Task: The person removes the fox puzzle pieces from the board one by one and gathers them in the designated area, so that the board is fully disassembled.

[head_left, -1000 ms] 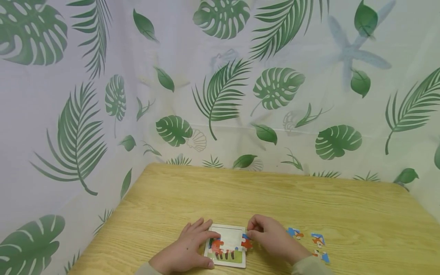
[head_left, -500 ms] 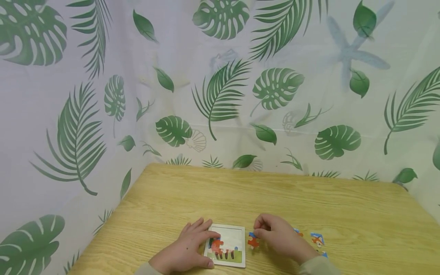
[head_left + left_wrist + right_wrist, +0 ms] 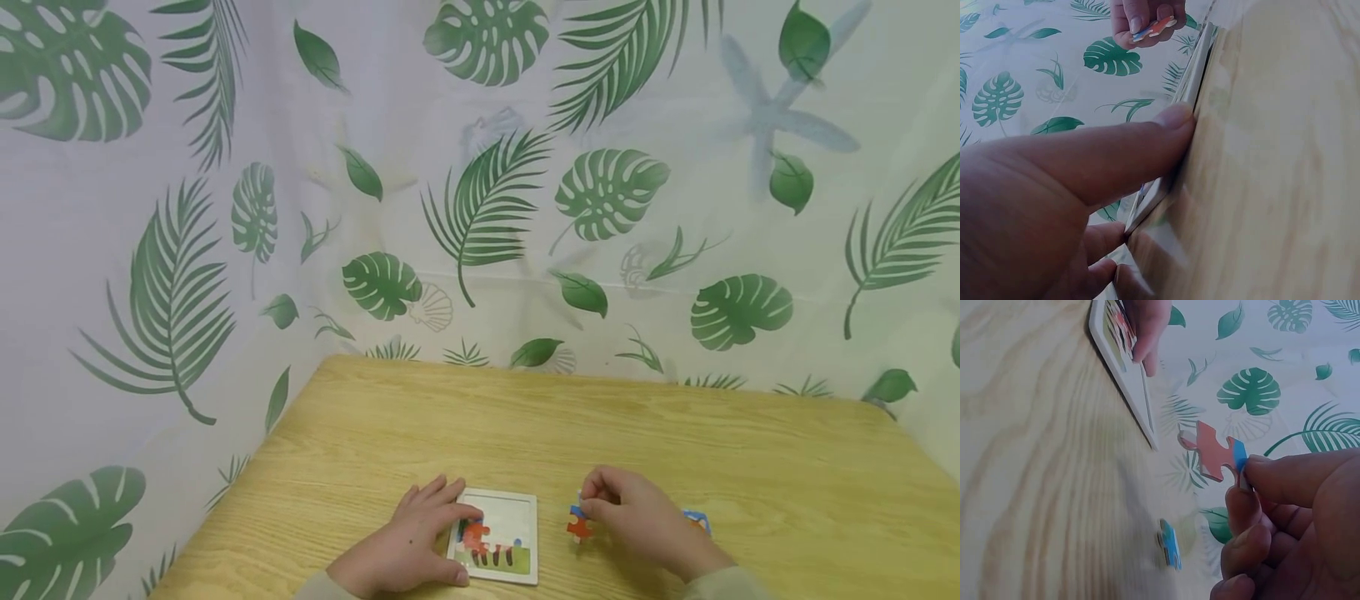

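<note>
Aloft, right hand (image 3: 637,518) with puzzle piece (image 3: 1212,452).

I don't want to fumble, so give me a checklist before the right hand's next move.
1. Grip: ok, right hand pinches the red-and-blue piece by its blue end.
2. Frame steadied: ok, left hand touches its edge.
3. Open space: ok, the frame's upper right is bare.
4. Piece above frame: not ok, off to the right.
5. Fit in that space: cannot tell.
6. Number remaining: cannot tell, one loose piece is partly hidden.

high head view, close wrist views, shared table (image 3: 637,425)
</note>
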`<state>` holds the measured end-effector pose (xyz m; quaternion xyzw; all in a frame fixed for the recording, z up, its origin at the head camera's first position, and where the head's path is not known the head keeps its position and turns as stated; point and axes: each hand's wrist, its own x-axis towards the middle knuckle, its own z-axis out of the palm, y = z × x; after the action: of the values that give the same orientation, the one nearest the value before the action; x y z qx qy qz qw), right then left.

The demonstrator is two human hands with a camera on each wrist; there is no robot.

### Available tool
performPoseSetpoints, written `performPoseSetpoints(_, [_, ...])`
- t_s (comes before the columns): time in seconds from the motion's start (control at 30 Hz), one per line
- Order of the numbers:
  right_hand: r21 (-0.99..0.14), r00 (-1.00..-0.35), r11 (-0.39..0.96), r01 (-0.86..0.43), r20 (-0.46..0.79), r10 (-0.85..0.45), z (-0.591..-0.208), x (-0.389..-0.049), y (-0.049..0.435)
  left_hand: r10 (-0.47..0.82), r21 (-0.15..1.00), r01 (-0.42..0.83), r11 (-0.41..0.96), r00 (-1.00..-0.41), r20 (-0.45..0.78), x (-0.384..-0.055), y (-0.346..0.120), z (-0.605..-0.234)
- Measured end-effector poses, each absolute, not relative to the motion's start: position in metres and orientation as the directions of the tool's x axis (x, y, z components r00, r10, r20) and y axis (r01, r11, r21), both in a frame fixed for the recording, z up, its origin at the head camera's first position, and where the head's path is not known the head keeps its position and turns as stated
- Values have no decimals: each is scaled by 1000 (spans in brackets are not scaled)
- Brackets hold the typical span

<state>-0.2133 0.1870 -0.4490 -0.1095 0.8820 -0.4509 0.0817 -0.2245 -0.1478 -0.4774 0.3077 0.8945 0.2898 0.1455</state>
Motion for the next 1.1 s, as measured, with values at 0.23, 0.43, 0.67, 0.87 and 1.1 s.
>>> performPoseSetpoints(0.23, [-795,-971,597,-106,-46,-233,-447,-211,203,636,594,476,649,-768,-79,-226,-147,-477])
performPoseSetpoints(0.43, [-799,-965,592,-102,-65,-254,-445,-211,215,631,584,480,655,-773,-72,-226,-147,-477])
performPoseSetpoints(0.67, [-787,-964,608,-103,-70,-255,-448,-211,225,629,603,457,654,-772,-97,-226,-147,-478])
performPoseSetpoints(0.87, [-786,-966,612,-87,-84,-245,-448,-207,233,628,603,457,654,-772,-96,-225,-148,-480])
performPoseSetpoints(1.1, [-788,-965,613,-60,-111,-237,-451,-207,242,630,599,461,655,-771,-95,-226,-148,-480])
